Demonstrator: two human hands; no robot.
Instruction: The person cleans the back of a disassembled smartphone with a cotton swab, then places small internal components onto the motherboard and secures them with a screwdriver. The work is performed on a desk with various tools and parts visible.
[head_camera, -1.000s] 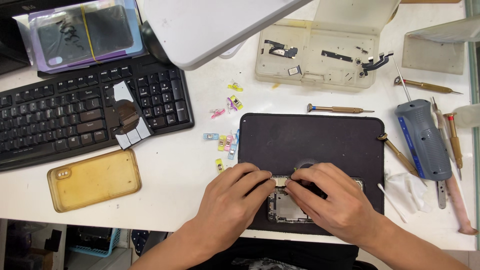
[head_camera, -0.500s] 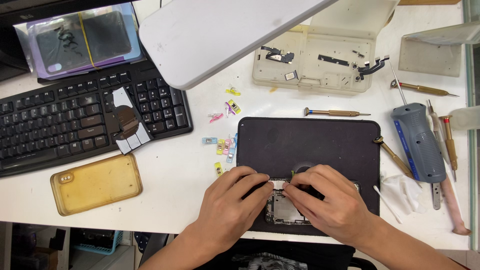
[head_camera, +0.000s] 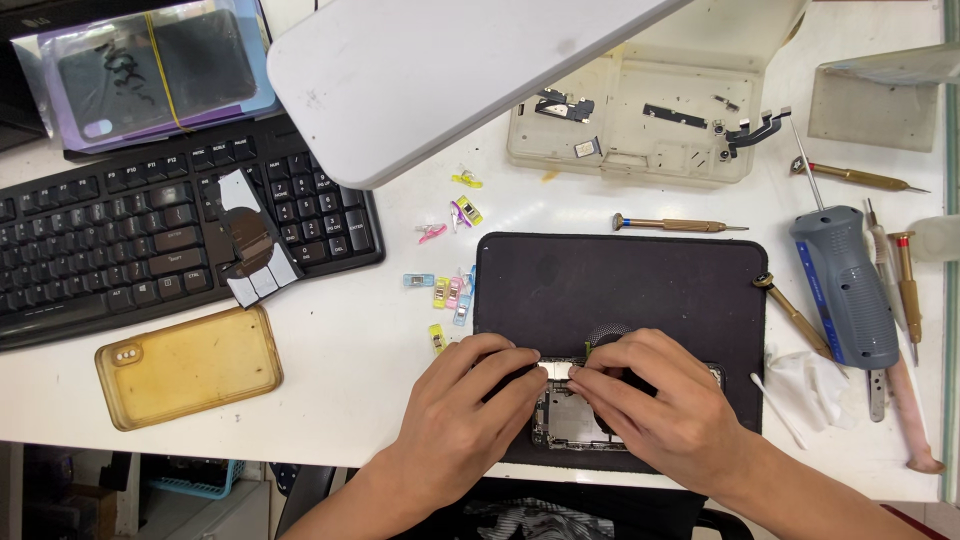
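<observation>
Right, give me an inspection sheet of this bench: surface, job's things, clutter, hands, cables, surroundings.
Surface: white table with a dark work mat on it.
Job's things: opened phone on the mat's near edge, insides exposed, partly hidden by the hands.
Clutter: yellowed phone case, small coloured clips, black keyboard, clear parts tray, grey electric screwdriver, hand screwdrivers, white wipe.
Hands: left hand and right hand both press fingertips on the phone's top edge; whether they pinch a part, cannot tell.
Cables: nothing seen.
Surroundings: white lamp head overhead, bagged dark device at far left, blue basket under the table.
</observation>
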